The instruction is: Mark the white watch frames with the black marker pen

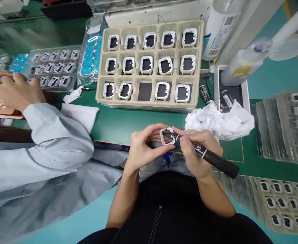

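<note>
My left hand pinches a small white square frame by its left side, held above the table's front edge. My right hand grips a black marker pen whose tip touches the frame's inner right edge. Straight ahead lies a beige pulp tray with three rows of the same white frames; one cell in its near row is empty.
A co-worker's sleeve and hands are at left beside a clear tray of parts. A crumpled white cloth, bottles, stacked clear trays and another pulp tray sit at right.
</note>
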A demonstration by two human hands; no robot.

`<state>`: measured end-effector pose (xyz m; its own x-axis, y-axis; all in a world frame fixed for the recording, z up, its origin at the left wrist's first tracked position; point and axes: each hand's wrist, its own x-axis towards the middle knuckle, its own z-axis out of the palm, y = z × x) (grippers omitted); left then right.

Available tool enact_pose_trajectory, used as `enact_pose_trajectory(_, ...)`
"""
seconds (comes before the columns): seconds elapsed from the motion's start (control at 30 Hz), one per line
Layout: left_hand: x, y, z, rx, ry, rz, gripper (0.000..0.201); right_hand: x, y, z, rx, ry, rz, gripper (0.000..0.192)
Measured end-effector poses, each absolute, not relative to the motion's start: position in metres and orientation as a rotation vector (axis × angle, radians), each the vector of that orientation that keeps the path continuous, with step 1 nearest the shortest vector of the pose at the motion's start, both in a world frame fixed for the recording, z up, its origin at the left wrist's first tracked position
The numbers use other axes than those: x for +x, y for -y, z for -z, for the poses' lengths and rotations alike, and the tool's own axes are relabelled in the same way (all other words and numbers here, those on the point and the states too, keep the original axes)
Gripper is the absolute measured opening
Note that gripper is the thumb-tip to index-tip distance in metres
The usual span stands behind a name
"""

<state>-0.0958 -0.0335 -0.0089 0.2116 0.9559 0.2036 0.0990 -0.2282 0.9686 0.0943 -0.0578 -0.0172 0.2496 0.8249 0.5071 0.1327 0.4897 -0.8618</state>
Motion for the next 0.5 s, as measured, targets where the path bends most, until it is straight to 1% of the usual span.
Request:
enact_pose_trajectory(0.2,-0.095,0.034,0.011,1.542,-1.046,-1.131,0.061,0.093,0.056,0.018,-0.967,1.216,-0.629,0.014)
enact_pose_trajectory(0.3,-0.095,0.035,0.014,1.547,-1.048,-1.133,0.061,0.091,0.053,0.017,-0.972,1.137,-0.578,0.015)
enact_pose_trajectory(0.4,-0.102,0.030,0.009,1.601,-1.009,-1.203,0.059,0.090,0.051,0.016,-0.920,0.998,-0.488,0.016)
enact_pose_trajectory(0.5,-0.119,0.009,-0.009,1.854,-1.089,-1.347,0.057,0.092,0.051,0.017,-0.872,0.955,-0.467,0.014)
